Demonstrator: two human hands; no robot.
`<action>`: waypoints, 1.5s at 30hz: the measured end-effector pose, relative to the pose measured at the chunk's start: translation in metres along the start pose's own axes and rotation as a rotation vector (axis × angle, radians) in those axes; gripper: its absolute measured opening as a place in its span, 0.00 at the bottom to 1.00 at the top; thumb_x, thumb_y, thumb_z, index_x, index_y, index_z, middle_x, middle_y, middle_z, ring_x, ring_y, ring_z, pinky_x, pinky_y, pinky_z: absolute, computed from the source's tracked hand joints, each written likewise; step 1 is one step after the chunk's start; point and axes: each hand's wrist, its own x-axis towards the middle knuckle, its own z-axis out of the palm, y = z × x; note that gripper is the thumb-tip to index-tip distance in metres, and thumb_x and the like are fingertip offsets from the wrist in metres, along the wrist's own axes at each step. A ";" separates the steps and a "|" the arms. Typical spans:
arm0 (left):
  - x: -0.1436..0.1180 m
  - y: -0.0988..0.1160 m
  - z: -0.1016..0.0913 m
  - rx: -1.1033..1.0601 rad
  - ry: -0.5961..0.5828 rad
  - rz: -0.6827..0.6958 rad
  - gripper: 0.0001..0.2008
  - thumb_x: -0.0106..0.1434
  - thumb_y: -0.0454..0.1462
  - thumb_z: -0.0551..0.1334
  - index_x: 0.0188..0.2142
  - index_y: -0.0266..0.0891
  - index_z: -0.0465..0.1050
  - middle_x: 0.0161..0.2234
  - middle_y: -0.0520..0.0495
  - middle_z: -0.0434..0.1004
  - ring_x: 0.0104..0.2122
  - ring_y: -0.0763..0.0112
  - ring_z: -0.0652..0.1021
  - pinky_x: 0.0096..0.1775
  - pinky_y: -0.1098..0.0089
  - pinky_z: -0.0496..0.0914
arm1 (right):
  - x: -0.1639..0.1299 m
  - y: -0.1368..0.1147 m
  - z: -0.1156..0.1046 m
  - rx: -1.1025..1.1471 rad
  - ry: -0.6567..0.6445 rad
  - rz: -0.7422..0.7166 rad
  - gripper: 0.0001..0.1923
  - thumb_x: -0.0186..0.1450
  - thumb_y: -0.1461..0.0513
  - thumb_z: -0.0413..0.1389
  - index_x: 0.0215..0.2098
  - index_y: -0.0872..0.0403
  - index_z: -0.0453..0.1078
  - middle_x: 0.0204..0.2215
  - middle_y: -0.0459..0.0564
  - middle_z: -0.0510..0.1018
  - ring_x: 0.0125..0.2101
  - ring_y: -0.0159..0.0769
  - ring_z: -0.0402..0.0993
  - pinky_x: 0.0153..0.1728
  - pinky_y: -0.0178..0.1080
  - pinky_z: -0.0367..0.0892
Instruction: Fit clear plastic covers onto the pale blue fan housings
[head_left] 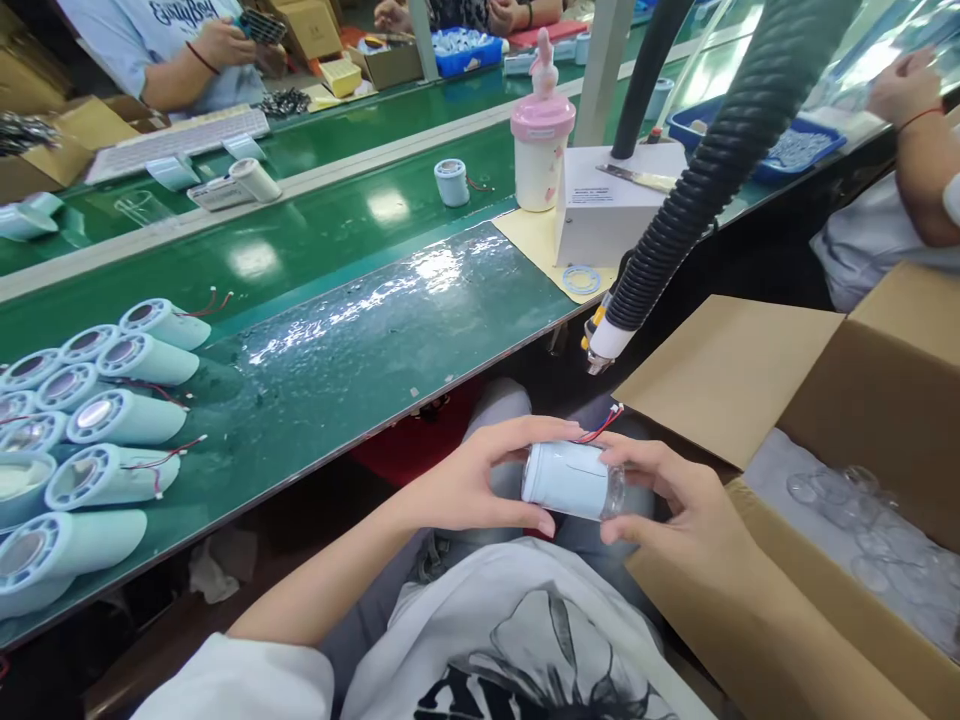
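Over my lap I hold a pale blue cylindrical housing [564, 479] on its side, with red and white wires at its top. My left hand [472, 480] grips its left end. My right hand [679, 500] holds the right end, where a clear plastic cap [613, 492] sits against the housing. Several matching pale blue housings [112, 420] with wires lie in a group on the green bench [360, 330] at the left.
An open cardboard box [825, 420] of clear plastic caps stands at my right. A black ribbed hose [697, 180] hangs down to a nozzle above my hands. A pink-lidded bottle [540, 140] and white box [607, 200] sit behind. Other people work across and at far right.
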 end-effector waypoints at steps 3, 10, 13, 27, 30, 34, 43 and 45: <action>-0.002 0.003 0.001 0.071 0.008 0.060 0.42 0.47 0.29 0.75 0.60 0.49 0.66 0.60 0.43 0.70 0.59 0.59 0.71 0.61 0.61 0.64 | -0.001 -0.004 0.001 0.158 -0.033 0.092 0.22 0.60 0.58 0.67 0.51 0.39 0.68 0.51 0.41 0.75 0.50 0.34 0.73 0.49 0.32 0.72; -0.005 0.006 0.001 0.114 0.007 0.056 0.40 0.49 0.32 0.75 0.60 0.47 0.67 0.61 0.41 0.69 0.59 0.56 0.71 0.61 0.58 0.64 | 0.004 -0.012 0.001 0.395 -0.125 0.267 0.20 0.62 0.55 0.66 0.50 0.41 0.68 0.43 0.43 0.77 0.41 0.32 0.75 0.39 0.29 0.73; -0.006 0.006 0.001 0.119 -0.003 0.049 0.40 0.49 0.31 0.74 0.61 0.47 0.66 0.61 0.41 0.69 0.59 0.57 0.71 0.61 0.58 0.64 | 0.006 -0.015 0.002 0.453 -0.123 0.332 0.19 0.62 0.52 0.65 0.49 0.44 0.68 0.39 0.44 0.77 0.38 0.31 0.75 0.37 0.29 0.73; -0.012 0.001 0.000 0.070 -0.014 0.015 0.41 0.49 0.31 0.75 0.61 0.48 0.65 0.62 0.41 0.67 0.61 0.58 0.69 0.60 0.61 0.66 | 0.013 -0.013 0.012 0.596 -0.138 0.571 0.26 0.62 0.41 0.59 0.40 0.54 0.63 0.26 0.46 0.79 0.24 0.32 0.78 0.24 0.30 0.74; -0.012 0.001 0.000 0.063 -0.015 0.015 0.40 0.49 0.31 0.74 0.61 0.48 0.66 0.62 0.41 0.67 0.61 0.57 0.69 0.60 0.59 0.66 | 0.015 -0.012 0.015 0.610 -0.142 0.617 0.27 0.61 0.39 0.57 0.37 0.54 0.63 0.24 0.46 0.79 0.22 0.32 0.77 0.21 0.30 0.73; -0.012 -0.001 0.000 0.046 -0.007 0.021 0.40 0.49 0.31 0.74 0.61 0.48 0.66 0.62 0.41 0.67 0.61 0.56 0.69 0.60 0.58 0.66 | 0.019 -0.013 0.021 0.662 -0.117 0.666 0.30 0.58 0.36 0.57 0.33 0.54 0.63 0.19 0.44 0.76 0.18 0.32 0.75 0.17 0.29 0.71; -0.013 -0.004 0.002 0.021 0.013 0.027 0.39 0.50 0.35 0.74 0.61 0.50 0.66 0.63 0.41 0.65 0.61 0.53 0.68 0.59 0.56 0.66 | 0.023 -0.019 0.023 0.784 -0.209 0.951 0.36 0.70 0.39 0.38 0.33 0.60 0.73 0.19 0.52 0.77 0.14 0.29 0.73 0.11 0.25 0.65; -0.014 -0.002 0.004 0.033 0.017 0.020 0.37 0.51 0.36 0.74 0.60 0.50 0.66 0.62 0.40 0.65 0.61 0.52 0.68 0.58 0.55 0.67 | 0.024 -0.020 0.022 0.813 -0.232 1.004 0.39 0.72 0.42 0.32 0.34 0.60 0.74 0.19 0.52 0.77 0.13 0.28 0.72 0.10 0.24 0.64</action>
